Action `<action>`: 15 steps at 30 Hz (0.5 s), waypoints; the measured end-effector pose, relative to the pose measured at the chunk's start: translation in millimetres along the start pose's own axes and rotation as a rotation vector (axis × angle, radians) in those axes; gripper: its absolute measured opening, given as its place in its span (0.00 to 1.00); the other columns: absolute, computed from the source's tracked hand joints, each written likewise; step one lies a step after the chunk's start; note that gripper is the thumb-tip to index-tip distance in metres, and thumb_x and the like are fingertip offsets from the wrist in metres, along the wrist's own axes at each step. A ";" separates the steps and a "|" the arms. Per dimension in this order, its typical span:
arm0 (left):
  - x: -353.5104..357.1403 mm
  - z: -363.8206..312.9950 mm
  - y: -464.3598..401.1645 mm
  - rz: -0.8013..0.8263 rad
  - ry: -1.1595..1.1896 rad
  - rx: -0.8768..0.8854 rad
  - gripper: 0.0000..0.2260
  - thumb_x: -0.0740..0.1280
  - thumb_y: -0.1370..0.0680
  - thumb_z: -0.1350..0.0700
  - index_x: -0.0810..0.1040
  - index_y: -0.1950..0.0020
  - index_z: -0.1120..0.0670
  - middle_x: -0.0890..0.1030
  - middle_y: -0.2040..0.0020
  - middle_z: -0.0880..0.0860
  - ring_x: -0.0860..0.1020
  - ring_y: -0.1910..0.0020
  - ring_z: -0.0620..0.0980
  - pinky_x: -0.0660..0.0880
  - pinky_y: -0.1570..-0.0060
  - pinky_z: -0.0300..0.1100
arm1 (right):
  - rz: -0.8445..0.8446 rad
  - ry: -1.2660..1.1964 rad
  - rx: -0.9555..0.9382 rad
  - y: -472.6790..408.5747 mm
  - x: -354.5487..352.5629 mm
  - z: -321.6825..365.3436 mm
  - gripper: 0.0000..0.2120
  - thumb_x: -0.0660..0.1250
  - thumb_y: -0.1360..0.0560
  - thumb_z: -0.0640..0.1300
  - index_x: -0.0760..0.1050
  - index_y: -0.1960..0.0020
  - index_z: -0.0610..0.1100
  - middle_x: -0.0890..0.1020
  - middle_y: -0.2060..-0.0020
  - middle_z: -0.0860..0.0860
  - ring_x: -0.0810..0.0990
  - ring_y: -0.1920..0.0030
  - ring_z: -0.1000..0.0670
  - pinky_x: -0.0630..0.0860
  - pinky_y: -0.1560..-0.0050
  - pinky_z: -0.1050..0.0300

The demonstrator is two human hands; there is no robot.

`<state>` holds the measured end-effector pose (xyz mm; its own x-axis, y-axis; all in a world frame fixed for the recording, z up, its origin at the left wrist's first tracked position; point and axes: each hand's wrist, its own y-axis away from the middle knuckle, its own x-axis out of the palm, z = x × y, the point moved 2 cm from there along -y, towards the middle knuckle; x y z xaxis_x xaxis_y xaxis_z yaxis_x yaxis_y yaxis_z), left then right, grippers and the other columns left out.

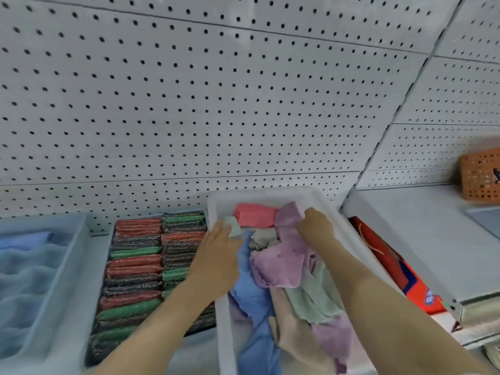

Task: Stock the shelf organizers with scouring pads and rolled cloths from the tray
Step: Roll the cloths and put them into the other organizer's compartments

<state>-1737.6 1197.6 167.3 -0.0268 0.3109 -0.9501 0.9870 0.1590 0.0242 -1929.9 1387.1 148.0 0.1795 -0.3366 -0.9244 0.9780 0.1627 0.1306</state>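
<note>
Bright, even, cool-white light from above; no hard shadows. Soft shade only under forearms and between cloths in white tray [270, 197]. No glare, pegboard [216, 90] matt. Whole frame soft, slight motion blur; both hands smeared at fingertips. Strong wide-angle bend: pegboard seams curve, hole rows fan outward. Left edge worst, blue organizer [40, 266] heavily smeared. Orange basket [480, 175] far right blurred, stretched. Scouring pads [143, 266] grainy, texture mushy.

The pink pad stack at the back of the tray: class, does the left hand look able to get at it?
Probably yes. The left hand is already inside the white tray, near the pink pad stack, whose top is uncovered; only a pale green cloth lies between.
</note>
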 end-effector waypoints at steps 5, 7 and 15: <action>5.8 6.3 1.1 -0.006 0.057 0.048 0.27 0.62 0.21 0.66 0.65 0.24 0.48 0.51 0.19 0.53 0.34 0.27 0.45 0.37 0.26 0.40 | 0.102 -0.296 0.067 -13.9 18.9 -6.0 0.25 0.65 0.22 0.50 0.63 0.33 0.36 0.77 0.42 0.40 0.77 0.42 0.38 0.70 0.54 0.53; 7.5 8.8 3.4 -0.019 0.102 0.049 0.26 0.64 0.22 0.66 0.68 0.26 0.48 0.53 0.19 0.53 0.35 0.27 0.45 0.39 0.26 0.41 | 0.086 -0.330 0.012 -12.9 18.8 -2.1 0.22 0.67 0.23 0.50 0.68 0.35 0.38 0.77 0.48 0.43 0.77 0.44 0.40 0.67 0.56 0.55; -9.2 -5.6 10.9 0.025 0.134 -0.039 0.24 0.62 0.18 0.57 0.62 0.22 0.50 0.53 0.19 0.51 0.42 0.20 0.51 0.45 0.23 0.48 | 0.031 -0.633 -0.173 5.7 -16.0 24.3 0.12 0.65 0.23 0.43 0.69 0.64 0.41 0.70 0.70 0.48 0.67 0.70 0.50 0.63 0.69 0.57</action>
<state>-1727.5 1201.7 178.1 -0.0254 0.4376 -0.8988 0.9808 0.1849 0.0623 -1924.6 1370.9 172.3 0.2867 -0.8017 -0.5245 0.9497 0.3098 0.0455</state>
